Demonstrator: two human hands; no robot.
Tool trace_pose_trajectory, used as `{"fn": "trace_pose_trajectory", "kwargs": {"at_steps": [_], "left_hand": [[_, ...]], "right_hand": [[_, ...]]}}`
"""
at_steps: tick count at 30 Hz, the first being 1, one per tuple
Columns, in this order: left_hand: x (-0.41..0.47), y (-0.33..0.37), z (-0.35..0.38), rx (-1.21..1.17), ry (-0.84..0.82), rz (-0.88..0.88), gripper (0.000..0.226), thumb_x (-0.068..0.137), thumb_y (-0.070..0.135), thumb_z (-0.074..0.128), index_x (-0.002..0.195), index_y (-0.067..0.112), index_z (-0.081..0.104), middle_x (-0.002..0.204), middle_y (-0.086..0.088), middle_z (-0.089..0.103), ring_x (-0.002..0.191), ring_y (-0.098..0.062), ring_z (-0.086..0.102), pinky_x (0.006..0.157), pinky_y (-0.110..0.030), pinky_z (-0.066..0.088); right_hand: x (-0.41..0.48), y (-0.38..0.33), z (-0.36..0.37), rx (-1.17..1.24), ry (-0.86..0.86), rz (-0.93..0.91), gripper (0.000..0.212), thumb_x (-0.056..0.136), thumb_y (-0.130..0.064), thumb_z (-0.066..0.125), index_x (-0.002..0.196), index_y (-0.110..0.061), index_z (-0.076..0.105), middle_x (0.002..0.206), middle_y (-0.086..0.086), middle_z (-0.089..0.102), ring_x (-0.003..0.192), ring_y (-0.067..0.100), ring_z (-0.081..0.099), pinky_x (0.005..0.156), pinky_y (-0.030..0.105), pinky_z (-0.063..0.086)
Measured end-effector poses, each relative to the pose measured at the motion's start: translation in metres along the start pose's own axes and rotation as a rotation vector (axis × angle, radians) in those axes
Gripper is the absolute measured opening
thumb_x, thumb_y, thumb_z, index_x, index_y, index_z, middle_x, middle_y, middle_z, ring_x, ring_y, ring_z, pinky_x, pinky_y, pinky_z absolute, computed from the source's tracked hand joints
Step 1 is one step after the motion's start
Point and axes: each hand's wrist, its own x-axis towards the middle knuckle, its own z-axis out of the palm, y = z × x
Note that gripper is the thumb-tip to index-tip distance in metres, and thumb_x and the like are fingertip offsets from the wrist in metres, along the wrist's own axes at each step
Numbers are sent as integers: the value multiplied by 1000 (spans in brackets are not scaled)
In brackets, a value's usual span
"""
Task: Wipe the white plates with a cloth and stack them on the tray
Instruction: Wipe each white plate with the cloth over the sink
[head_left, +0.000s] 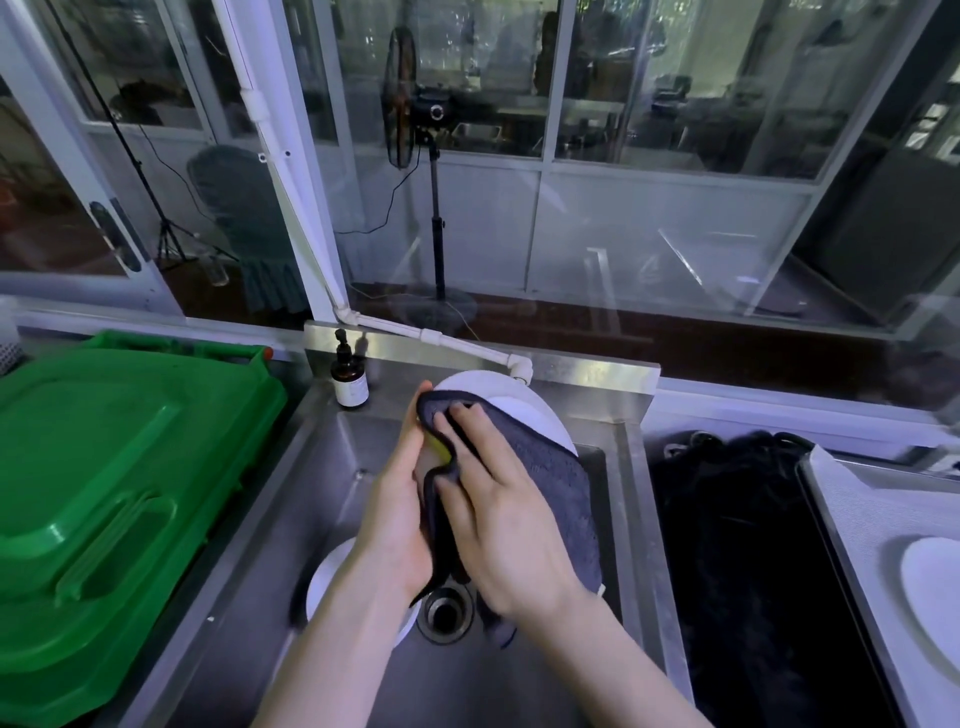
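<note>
I hold a white plate (498, 397) up on edge over the steel sink (332, 467). My left hand (397, 499) grips its left rim, fingers behind it. A dark grey cloth (550, 473) drapes over the plate's face, and my right hand (498, 514) presses flat on the cloth with spread fingers. A bit of yellow shows at the cloth's fold. Another white plate (327, 577) lies in the sink bottom under my left forearm. At the right edge a white plate (935, 597) lies on a pale tray (857, 509).
A green plastic bin lid (104, 467) fills the left side. A brown pump bottle (350, 379) stands at the sink's back left corner. The drain (447, 608) sits below my hands. A white pipe (457, 345) runs along the back ledge. A dark mat (737, 545) lies between sink and tray.
</note>
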Motion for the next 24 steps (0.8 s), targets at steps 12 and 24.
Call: {"fn": "trace_pose_trajectory", "kwargs": {"at_steps": [12,24], "left_hand": [[-3,10,10,49,-84,70,40,101,40,49,137,31,63,125,-6,73,110,-18,72,88,-30,59],[-1,5,4,320,-119,304,53,84,46,57,137,45,56,129,14,70,118,-1,65,85,-13,53]], "right_hand": [[8,12,-5,49,18,-92,46,102,-19,45,148,-15,39,157,-8,29,149,5,17,123,35,15],[11,20,-4,-23,-35,-193,46,103,-27,38,149,-18,39,160,-10,26,150,8,12,122,37,12]]}}
